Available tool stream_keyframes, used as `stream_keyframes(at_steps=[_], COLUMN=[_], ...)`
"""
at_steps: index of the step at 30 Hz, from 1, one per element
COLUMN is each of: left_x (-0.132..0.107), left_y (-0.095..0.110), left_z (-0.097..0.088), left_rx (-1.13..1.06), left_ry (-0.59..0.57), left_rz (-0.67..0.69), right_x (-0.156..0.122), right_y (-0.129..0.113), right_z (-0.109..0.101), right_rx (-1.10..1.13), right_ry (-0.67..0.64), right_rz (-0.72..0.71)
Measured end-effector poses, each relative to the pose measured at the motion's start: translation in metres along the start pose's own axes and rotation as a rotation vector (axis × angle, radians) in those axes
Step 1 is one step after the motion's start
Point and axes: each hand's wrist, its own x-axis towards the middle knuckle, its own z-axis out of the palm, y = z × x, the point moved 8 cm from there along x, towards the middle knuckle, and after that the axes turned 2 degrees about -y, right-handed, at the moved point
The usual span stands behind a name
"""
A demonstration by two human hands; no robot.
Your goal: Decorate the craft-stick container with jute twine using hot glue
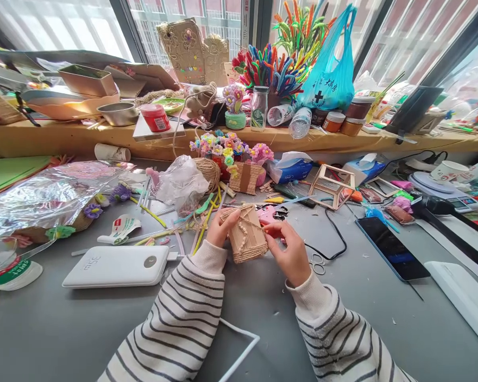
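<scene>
one ridged, twine-trimmed boxy piece (247,237): left hand (221,228) grips; right hand (290,250) at edge, pinch unclear.

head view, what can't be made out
Head view:
far side of the twine-trimmed piece: faces away
most fingers of the left hand: behind that piece
whether the right hand grips anything: too small
blue bag contents: behind its plastic
green-labelled container: cut by left edge

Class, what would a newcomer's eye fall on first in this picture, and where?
Probably the bright blue plastic bag on the window ledge, beside a bushy bunch of multicoloured fuzzy stems. Below, near the centre, the left hand holds a small tan craft piece, with the right hand at its right edge.
</scene>
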Motion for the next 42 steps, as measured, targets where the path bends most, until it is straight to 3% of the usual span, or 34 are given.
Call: stream_keyframes(at_steps=[3,7,12,20,27,34,42], left_x=[0.002,0.000,-0.007,-0.008,-0.012,-0.015,-0.018], left_y=[-0.003,-0.007,-0.007,-0.010,-0.018,-0.022,-0.021], left_z=[-0.010,-0.004,-0.005,-0.007,0.000,0.004,0.006], left_rx=[-0.025,-0.028,-0.038,-0.021,-0.149,-0.229,-0.231], left_ry=[0.066,-0.016,0.004,0.000,-0.085,-0.140,-0.127], left_rz=[0.018,-0.028,-0.043,-0.047,-0.091,-0.105,-0.136], right_x=[0.000,-0.001,-0.001,-0.002,-0.003,-0.005,-0.004], right_y=[-0.005,-0.007,-0.002,0.012,0.021,0.026,0.022], right_z=[0.001,-0.002,-0.006,0.001,0.005,0.012,0.014], right_rx=[0.014,0.035,0.064,0.218,0.354,0.394,0.445], right_ry=[0.000,0.040,0.060,-0.035,-0.049,-0.077,-0.100], right_rz=[-0.042,-0.039,0.008,0.159,0.234,0.259,0.281])
